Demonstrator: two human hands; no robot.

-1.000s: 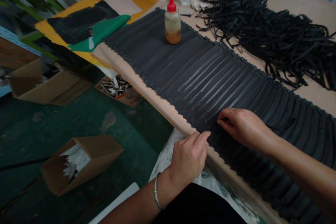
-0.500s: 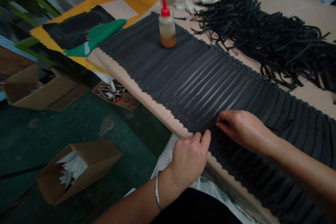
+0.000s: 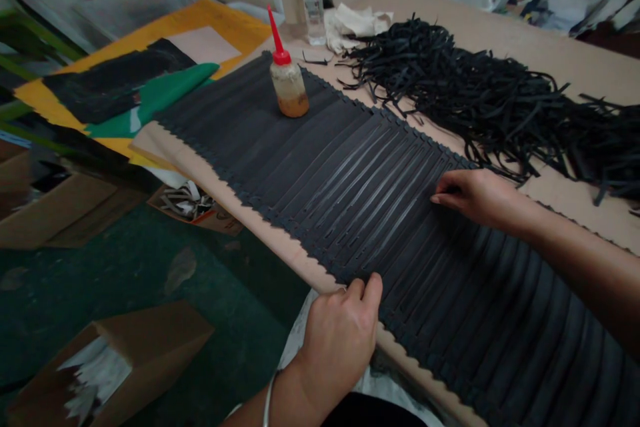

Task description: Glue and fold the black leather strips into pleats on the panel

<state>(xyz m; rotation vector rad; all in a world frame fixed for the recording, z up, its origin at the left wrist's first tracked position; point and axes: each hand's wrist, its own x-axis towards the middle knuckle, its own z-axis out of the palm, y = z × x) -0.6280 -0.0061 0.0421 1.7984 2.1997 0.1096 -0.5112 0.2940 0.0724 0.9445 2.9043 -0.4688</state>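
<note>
Long black strips lie side by side as a layered black sheet (image 3: 240, 127) along the table, with shiny wet-looking lines across its middle. My left hand (image 3: 345, 327) is at the near edge of the sheet, fingers pressed together on a strip's end. Over the sheet's middle right, my right hand (image 3: 465, 195) pinches a black strip, thumb against forefinger. A squeeze bottle (image 3: 291, 90) with a red nozzle and amber liquid stands on the sheet. Beyond the sheet is a tangled pile of loose black strips (image 3: 480, 80).
At the back stand a clear bottle (image 3: 313, 10) and a crumpled white cloth (image 3: 355, 27). Yellow sheeting (image 3: 220, 27) and green fabric (image 3: 170, 93) lie at the left. Cardboard boxes (image 3: 165, 340) with scraps sit on the floor beside the table edge (image 3: 310, 267).
My right hand has moved away from my left hand, across the sheet toward its far edge, still pinching. My left hand stays at the near edge. The camera view has shifted.
</note>
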